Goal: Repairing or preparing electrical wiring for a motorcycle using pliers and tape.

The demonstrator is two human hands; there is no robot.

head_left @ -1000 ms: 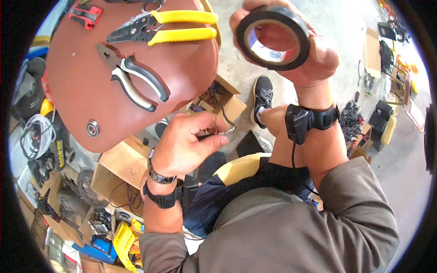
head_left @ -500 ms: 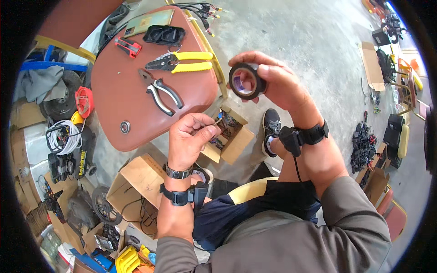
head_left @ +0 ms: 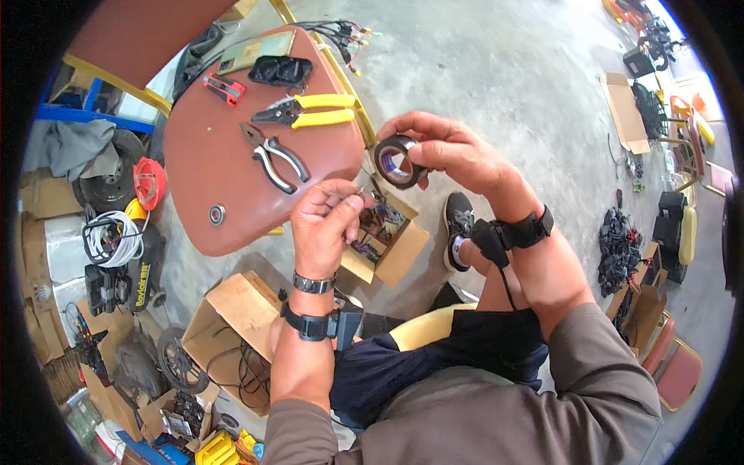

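Note:
My right hand point(head_left: 453, 153) holds a roll of black electrical tape point(head_left: 416, 172) on its side, gripped between thumb and fingers. Close to the roll, my left hand point(head_left: 325, 225) pinches a thin, wire-like piece point(head_left: 361, 189); its fingers hide most of it. Both hands are near the front right edge of a brown padded chair seat point(head_left: 186, 147). On that seat lie black-and-white pliers point(head_left: 280, 164), a yellow-handled wire stripper point(head_left: 318, 111), a red cutter point(head_left: 225, 88), a black tray point(head_left: 280, 71), a flat greenish device point(head_left: 256, 51) and a small round metal piece point(head_left: 217, 215).
Beneath my hands an open cardboard box point(head_left: 403, 252) holds wires and small parts. Another box point(head_left: 240, 310) with black cable stands left of my legs. Wheels, a white cable coil point(head_left: 113, 239) and boxes crowd the left. Black cables point(head_left: 620, 240) lie on the right.
My right hand has brought the tape roll slightly left and down, toward my left hand. My left hand has shifted a little up and right, and the view has moved slightly.

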